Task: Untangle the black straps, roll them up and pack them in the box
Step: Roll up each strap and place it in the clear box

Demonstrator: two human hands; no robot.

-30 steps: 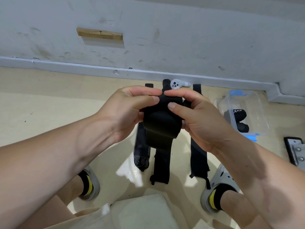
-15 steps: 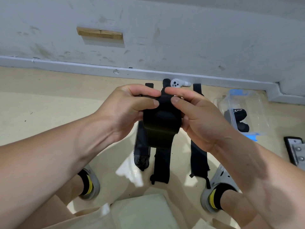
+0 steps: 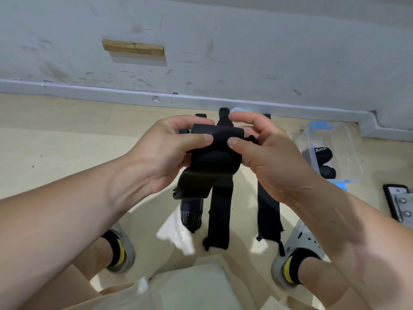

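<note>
While it is held above the floor (image 3: 67, 142), left of the box (image 3: 344, 135), the part-rolled strap (image 3: 214, 159) looks light, soft and apt to uncoil; left hand (image 3: 165, 153) and right hand (image 3: 268, 157) both pinch its top fold, probably the surest hold.

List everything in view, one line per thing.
held strap: one, black, partly rolled, between both hands
loose straps: three, black, one with white stripes, side by side on the floor below the hands
box: one, clear with blue clips, on the floor at right
packed rolls: two, black, inside the box
wood block: one, tan, on the wall
metal plate: one, grey on a black base, right edge
cushion: one, cream, bottom centre
shoes: two, grey, either side of the loose straps
left hand: grips the held strap
right hand: grips the held strap
</note>
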